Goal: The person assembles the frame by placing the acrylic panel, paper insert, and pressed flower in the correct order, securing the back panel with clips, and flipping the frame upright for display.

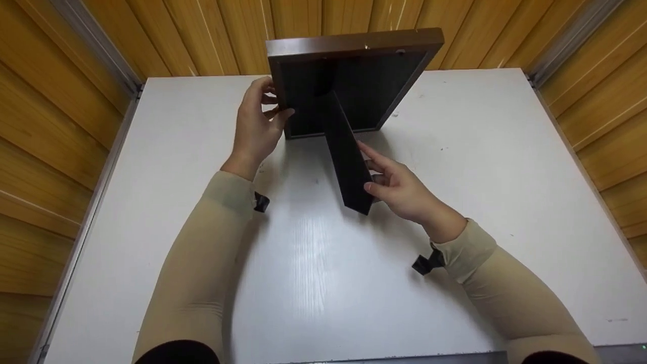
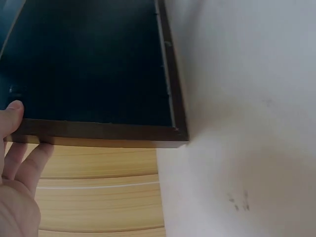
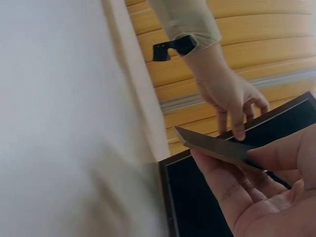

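A picture frame (image 1: 355, 39) with a brown wooden border and a black back stands near the far side of the white table, its back toward me. My left hand (image 1: 257, 124) grips the frame's left edge, thumb on the back and fingers round the outer side. From the middle of the back, a black easel leg (image 1: 346, 156) angles out toward me. My right hand (image 1: 402, 189) pinches this leg near its lower end, the thumb on one face and the fingers behind. In the right wrist view the leg (image 3: 217, 147) lies between thumb and fingers. The frame's front is hidden.
The white table (image 1: 480, 151) carries a few small dark marks. Wood-plank walls (image 1: 323, 15) rise behind it and on both sides, with metal strips (image 1: 108, 55) at the corners. A black wrist mount (image 1: 428, 262) sits at my right cuff, another (image 1: 261, 202) at my left.
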Available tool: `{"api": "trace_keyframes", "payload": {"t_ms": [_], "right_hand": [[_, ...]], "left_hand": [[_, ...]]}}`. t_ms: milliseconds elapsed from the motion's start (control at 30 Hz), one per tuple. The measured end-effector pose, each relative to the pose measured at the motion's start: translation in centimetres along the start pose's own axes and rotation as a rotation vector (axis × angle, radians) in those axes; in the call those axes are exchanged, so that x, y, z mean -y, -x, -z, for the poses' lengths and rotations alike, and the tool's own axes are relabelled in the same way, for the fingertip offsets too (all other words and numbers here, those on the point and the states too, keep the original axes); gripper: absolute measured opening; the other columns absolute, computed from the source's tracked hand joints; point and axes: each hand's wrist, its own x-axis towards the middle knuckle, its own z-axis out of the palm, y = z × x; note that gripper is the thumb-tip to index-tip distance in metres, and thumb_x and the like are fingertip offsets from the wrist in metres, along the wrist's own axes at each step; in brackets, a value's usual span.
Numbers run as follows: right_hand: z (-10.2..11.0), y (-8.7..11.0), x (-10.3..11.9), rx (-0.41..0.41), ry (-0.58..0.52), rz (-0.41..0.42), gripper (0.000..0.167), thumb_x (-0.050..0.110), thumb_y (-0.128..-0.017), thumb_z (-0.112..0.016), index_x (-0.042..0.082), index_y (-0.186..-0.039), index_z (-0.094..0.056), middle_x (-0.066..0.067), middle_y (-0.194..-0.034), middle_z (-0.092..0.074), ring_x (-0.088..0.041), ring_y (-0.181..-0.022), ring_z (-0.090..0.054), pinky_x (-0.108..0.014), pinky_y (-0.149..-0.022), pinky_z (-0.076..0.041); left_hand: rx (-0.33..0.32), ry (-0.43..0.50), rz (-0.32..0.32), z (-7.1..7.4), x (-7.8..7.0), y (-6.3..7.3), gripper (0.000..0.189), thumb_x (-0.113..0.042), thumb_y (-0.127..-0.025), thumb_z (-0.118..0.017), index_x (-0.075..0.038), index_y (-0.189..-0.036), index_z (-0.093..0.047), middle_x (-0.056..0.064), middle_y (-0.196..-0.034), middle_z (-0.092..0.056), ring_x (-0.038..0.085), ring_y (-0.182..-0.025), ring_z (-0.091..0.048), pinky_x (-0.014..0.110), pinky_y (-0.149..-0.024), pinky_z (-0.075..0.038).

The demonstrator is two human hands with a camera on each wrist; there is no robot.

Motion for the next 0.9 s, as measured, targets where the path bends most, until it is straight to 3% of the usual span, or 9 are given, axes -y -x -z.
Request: {"api": "trace_keyframes", "payload": {"t_ms": [167, 400, 600, 800, 900], "right_hand": [[-0.1, -0.1, -1.5, -0.018, 0.048, 0.007, 0.084, -0.017, -0.103, -0.054, 0.007, -0.179, -0.028, -0.033, -0.159, -0.058, -0.029, -0.125, -0.074, -0.024, -0.095, -0.067], [-0.4, 0.0, -3.0, -0.013, 0.059, -0.003, 0.083, -0.017, -0.104, -0.051, 0.005, -0.18, -0.025, -0.034, -0.161, -0.056, -0.048, -0.136, -0.069, -0.026, -0.099, -0.067], [-0.6, 0.3, -3.6, -0.014, 0.061, 0.005, 0.083, -0.016, -0.105, -0.051, 0.008, -0.18, -0.026, -0.033, -0.162, -0.055, -0.049, -0.137, -0.068, -0.03, -0.097, -0.068], [-0.8, 0.7, -3.9, -0.007, 0.09, 0.009, 0.082, -0.015, -0.105, -0.051, 0.008, -0.18, -0.027, -0.033, -0.164, -0.053, -0.052, -0.143, -0.065, -0.034, -0.099, -0.068], [-0.6, 1.2, -2.9, -0.102, 0.169, 0.083, 0.076, -0.011, -0.104, -0.057, 0.007, -0.176, -0.039, -0.026, -0.159, -0.061, -0.044, -0.142, -0.067, -0.029, -0.103, -0.065]], "left_hand": [[-0.004, -0.064, -0.083, -0.4, 0.6, 0.3, 0.053, -0.004, -0.105, -0.078, -0.01, -0.152, -0.055, 0.01, -0.143, -0.063, 0.019, -0.127, -0.071, 0.027, -0.113, -0.062], [0.002, -0.08, -0.169, -0.4, 1.1, 1.0, 0.051, -0.007, -0.106, -0.078, -0.006, -0.151, -0.053, 0.013, -0.142, -0.062, 0.025, -0.13, -0.069, 0.03, -0.114, -0.062], [-0.003, -0.083, -0.214, -0.5, 1.3, 1.3, 0.05, -0.008, -0.106, -0.078, -0.006, -0.149, -0.054, 0.013, -0.141, -0.061, 0.025, -0.13, -0.069, 0.029, -0.115, -0.061], [0.005, -0.097, -0.209, -0.4, 1.5, 1.7, 0.05, -0.007, -0.106, -0.078, -0.006, -0.15, -0.054, 0.014, -0.142, -0.062, 0.025, -0.132, -0.07, 0.031, -0.116, -0.061], [0.034, -0.097, -0.207, 0.1, 1.3, 1.9, 0.052, -0.006, -0.105, -0.08, -0.006, -0.15, -0.054, 0.013, -0.143, -0.062, 0.023, -0.135, -0.068, 0.031, -0.118, -0.06]]}}
